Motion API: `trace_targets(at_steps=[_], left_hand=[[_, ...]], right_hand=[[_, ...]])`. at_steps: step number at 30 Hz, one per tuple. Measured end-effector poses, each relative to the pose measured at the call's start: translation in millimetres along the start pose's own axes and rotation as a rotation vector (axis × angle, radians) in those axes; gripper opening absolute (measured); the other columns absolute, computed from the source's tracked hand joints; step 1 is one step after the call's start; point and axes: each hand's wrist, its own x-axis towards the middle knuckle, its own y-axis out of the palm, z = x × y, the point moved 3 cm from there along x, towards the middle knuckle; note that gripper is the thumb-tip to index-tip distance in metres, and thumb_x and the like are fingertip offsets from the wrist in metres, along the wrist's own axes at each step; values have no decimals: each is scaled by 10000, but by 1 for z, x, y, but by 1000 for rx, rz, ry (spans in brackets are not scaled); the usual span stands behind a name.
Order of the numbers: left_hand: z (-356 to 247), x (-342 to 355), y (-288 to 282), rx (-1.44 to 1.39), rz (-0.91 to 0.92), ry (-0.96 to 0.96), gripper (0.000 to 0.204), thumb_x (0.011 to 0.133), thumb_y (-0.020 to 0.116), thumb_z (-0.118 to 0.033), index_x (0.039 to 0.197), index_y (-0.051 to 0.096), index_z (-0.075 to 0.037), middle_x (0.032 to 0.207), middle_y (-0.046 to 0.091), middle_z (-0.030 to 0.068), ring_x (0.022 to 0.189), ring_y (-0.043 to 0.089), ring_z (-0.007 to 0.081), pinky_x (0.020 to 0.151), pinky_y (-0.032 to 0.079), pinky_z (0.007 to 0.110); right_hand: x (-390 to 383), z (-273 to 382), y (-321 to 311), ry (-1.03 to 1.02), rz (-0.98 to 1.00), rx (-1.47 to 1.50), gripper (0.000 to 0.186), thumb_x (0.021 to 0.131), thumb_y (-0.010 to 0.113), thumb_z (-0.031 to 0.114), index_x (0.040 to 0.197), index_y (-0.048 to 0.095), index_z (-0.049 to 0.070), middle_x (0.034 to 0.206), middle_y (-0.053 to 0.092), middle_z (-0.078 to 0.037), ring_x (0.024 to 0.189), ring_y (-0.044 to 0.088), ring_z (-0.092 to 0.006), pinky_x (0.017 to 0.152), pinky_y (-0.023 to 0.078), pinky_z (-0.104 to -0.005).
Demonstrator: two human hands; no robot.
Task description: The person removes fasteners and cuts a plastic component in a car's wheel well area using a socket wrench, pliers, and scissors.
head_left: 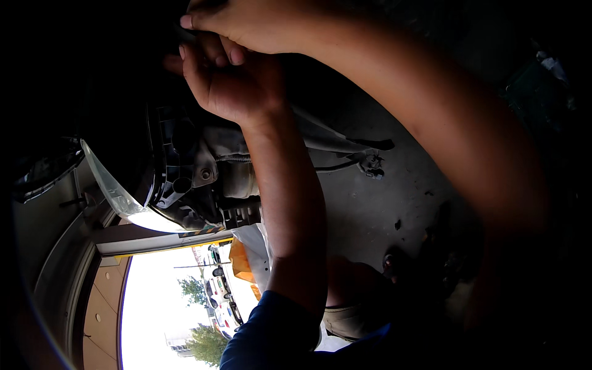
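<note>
I'm reaching both arms up toward twelve o'clock, into the dark. My left hand (237, 83) is curling its fingers (191, 68) around something black up there, and my right hand (246, 24) is lying right over it, fingers bent down and pinching at the same spot. What exactly they're closing on, I cannot tell: it's lost in shadow. Just below my left wrist, at about nine o'clock from my forearm, the black plastic housing (176, 166) is hanging with its ribs and round sockets showing, and a clear curved lens (114, 191) is running along its outer edge. I'm judging this assembly as light but awkward, stiff plastic with brittle tabs; the lens looks slippery and easy to scratch, so the ribbed black body is the place to grip. A loose connector on a wire (372, 165) is dangling at three o'clock over the concrete floor (370, 216).
</note>
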Motion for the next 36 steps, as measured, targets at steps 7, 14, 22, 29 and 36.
trace_targets(at_steps=[7,14,22,29,36], left_hand=[[11,2,20,7,-184,47,132,881,601,-289,915,600,-161,693,523,-58,626,465,80,603,402,238],[9,7,12,-7,-120,59,165,899,570,-302,831,592,-153,653,484,-38,633,463,115,659,420,297],[3,4,1,88,-128,58,238,906,528,-408,883,656,-209,594,468,-75,541,439,94,568,420,272],[2,2,17,94,-199,45,202,905,541,-371,830,605,-195,591,434,-64,559,415,98,570,395,272],[16,6,29,72,-91,4,224,902,568,-314,768,526,-138,612,423,-22,585,410,130,584,366,293]], right_hand=[[21,27,7,-721,-220,-716,141,781,571,199,761,614,66,781,540,-69,813,544,-222,722,440,-361],[52,33,29,-747,174,-980,206,829,557,198,733,683,67,792,694,-106,796,681,-242,697,530,-377],[50,25,32,-711,170,-1021,313,883,530,214,675,700,54,687,689,-140,651,701,-276,571,559,-388],[47,31,23,-657,192,-854,230,794,558,181,678,711,54,693,687,-145,662,701,-293,585,562,-402],[46,27,3,-592,228,-777,163,771,566,150,770,676,30,829,674,-150,802,682,-311,704,552,-416]])
